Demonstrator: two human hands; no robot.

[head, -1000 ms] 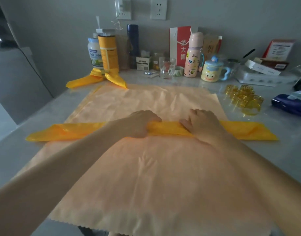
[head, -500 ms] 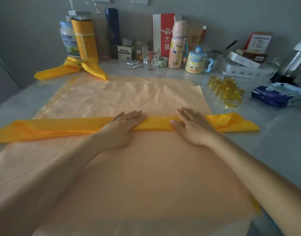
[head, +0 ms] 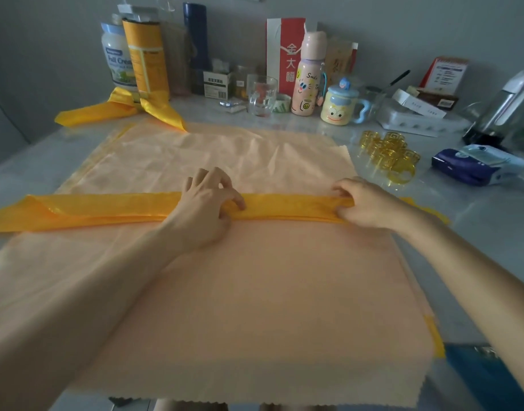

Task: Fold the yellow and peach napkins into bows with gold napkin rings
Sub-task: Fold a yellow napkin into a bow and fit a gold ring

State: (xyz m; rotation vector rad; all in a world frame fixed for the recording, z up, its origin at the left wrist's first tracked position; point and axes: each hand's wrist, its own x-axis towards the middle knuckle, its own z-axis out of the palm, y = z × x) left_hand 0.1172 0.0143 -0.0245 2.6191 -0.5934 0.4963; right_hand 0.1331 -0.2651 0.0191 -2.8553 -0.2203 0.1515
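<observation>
Both hands sit on the yellow napkin (head: 106, 207), which is folded into a long narrow strip lying crosswise over the peach napkins (head: 255, 292). The left hand (head: 207, 209) is at the strip's middle, fingers bent, with fingertips on top and the thumb at the near edge, pinching the layers. The right hand (head: 364, 203) is further along toward the strip's right end, fingers curled tight around the folded edge (its fingertips are tucked out of sight). The strip's left end runs off the peach stack onto the table (head: 477, 232). The gold rings (head: 388, 155) are clustered just past the stack's far right corner. A finished yellow bow (head: 118, 109) lies at the back left, and a glass (head: 262, 94) and a mug (head: 341, 109) stand among the clutter along the wall.
</observation>
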